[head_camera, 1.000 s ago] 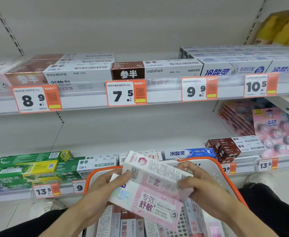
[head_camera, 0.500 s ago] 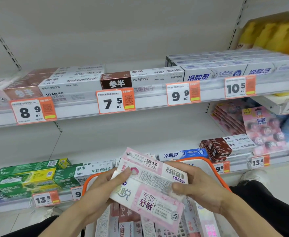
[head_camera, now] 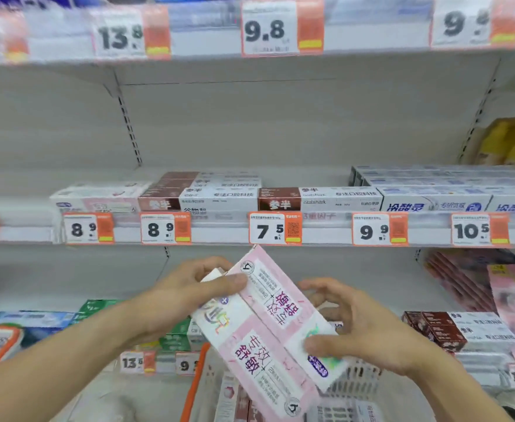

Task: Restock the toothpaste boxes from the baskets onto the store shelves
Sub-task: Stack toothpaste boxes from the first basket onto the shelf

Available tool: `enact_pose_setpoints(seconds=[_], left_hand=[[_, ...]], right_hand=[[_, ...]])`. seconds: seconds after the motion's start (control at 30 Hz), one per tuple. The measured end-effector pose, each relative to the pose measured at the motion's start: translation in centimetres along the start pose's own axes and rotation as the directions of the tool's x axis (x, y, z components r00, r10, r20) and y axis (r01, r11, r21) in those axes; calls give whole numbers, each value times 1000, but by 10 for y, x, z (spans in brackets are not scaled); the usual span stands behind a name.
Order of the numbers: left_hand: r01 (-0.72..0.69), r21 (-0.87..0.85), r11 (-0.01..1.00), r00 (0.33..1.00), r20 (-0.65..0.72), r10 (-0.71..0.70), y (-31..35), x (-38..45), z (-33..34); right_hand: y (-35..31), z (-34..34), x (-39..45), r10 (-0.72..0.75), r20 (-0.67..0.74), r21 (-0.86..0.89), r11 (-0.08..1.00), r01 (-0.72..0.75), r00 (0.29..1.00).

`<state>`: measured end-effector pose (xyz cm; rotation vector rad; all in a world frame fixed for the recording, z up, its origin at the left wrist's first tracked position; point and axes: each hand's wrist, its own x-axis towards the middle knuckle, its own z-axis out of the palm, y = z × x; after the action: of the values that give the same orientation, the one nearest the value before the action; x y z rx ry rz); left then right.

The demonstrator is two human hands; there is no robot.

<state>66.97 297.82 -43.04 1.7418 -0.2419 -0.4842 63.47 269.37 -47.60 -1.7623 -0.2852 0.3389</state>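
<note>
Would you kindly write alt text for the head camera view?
Two hands, left hand and right hand, hold pink-and-white toothpaste boxes above an orange-rimmed basket, facing store shelves lined with toothpaste boxes and orange price tags.

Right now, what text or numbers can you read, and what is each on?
"9.8": top shelf price tag
"13.8": top shelf tag on the left
"7.5": middle shelf tag
"9.9": middle shelf tag
"10.5": middle shelf tag
"oralshark": brown-and-white box
"专效舒敏": pink boxes held in both hands
Fine print on the boxes and tags: too blurred.
</note>
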Motion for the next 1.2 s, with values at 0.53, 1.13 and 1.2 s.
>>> enact_pose_setpoints(seconds=[0.53, 1.13, 1.2], left_hand=[[-96, -179, 979, 989, -126, 74, -24, -35, -97], [-265, -350, 899, 822, -569, 21, -25, -47, -165], [-255, -346, 903, 797, -604, -6, -26, -40, -168]], right_hand=[[-137, 121, 145, -71, -190, 436, 888, 149, 979], [-212, 86, 201, -280, 65, -334, 899, 285, 958], [-218, 91, 224, -361, -32, -323, 886, 333, 932]])
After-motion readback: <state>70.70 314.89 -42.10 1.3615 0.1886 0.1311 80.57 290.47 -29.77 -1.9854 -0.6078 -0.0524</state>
